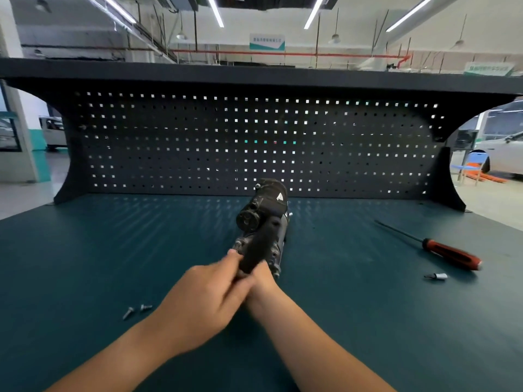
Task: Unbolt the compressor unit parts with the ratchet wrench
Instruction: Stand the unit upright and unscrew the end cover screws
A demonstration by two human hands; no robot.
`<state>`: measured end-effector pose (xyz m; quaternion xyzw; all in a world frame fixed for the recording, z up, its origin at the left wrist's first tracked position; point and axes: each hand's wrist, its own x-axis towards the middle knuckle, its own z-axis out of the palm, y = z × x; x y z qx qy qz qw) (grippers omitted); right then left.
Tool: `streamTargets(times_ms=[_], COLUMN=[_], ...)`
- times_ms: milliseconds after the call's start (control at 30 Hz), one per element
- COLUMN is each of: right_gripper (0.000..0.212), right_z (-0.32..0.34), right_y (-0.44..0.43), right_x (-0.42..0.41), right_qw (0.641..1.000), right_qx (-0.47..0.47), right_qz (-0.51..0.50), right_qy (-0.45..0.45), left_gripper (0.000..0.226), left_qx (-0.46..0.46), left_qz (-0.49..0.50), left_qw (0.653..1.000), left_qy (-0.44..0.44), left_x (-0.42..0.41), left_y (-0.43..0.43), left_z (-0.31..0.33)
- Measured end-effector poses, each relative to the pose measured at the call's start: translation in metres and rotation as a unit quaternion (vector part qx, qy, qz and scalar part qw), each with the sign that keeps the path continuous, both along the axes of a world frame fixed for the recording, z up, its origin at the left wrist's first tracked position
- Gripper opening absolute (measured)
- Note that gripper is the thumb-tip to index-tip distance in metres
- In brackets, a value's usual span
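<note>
The dark metal compressor unit (261, 210) lies in the middle of the green bench, its long axis pointing away from me. A dark bar that looks like the ratchet wrench handle (254, 251) runs from the unit's near end toward me. My left hand (206, 301) is blurred; its thumb and curled fingers close on the bar's near end. My right hand (263, 278) sits right beside it, wrapped on the same end and partly hidden by the left hand. Two loose bolts (137, 310) lie on the mat left of my left hand.
A screwdriver with a red and black handle (450, 254) lies at the right, with a small socket bit (437, 276) just in front of it. A dark pegboard wall (198, 142) closes the back of the bench (85, 250).
</note>
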<state>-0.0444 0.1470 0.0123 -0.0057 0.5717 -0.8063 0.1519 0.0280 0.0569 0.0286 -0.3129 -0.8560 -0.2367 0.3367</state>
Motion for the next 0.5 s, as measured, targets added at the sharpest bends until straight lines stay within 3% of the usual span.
streamTargets(times_ms=[100,167,333,400,500], right_gripper=[0.029,0.026,0.027,0.028,0.027], right_z=[0.003,0.002,-0.006,-0.009,-0.009], right_y=[-0.015,-0.022,-0.035,-0.038,-0.043], right_x=[-0.001,-0.001,0.0,-0.001,-0.001], right_qw=[0.999,0.999,1.0,0.998,0.995], right_qx=[0.047,0.045,-0.009,-0.034,-0.078], right_qz=[-0.01,-0.015,-0.028,-0.044,-0.057], right_qy=[0.022,0.014,0.006,0.005,-0.001], left_gripper=[0.016,0.012,0.022,0.037,0.049], left_qx=[0.157,0.175,0.193,0.286,0.435], left_qz=[0.019,0.055,0.108,0.128,0.19], left_qw=[0.987,0.982,0.975,0.949,0.872], left_qy=[-0.002,0.049,-0.002,-0.03,-0.121], left_x=[-0.013,-0.023,-0.034,-0.033,-0.034], left_y=[-0.026,-0.044,-0.069,-0.066,-0.059], left_z=[-0.007,-0.013,-0.028,-0.031,-0.029])
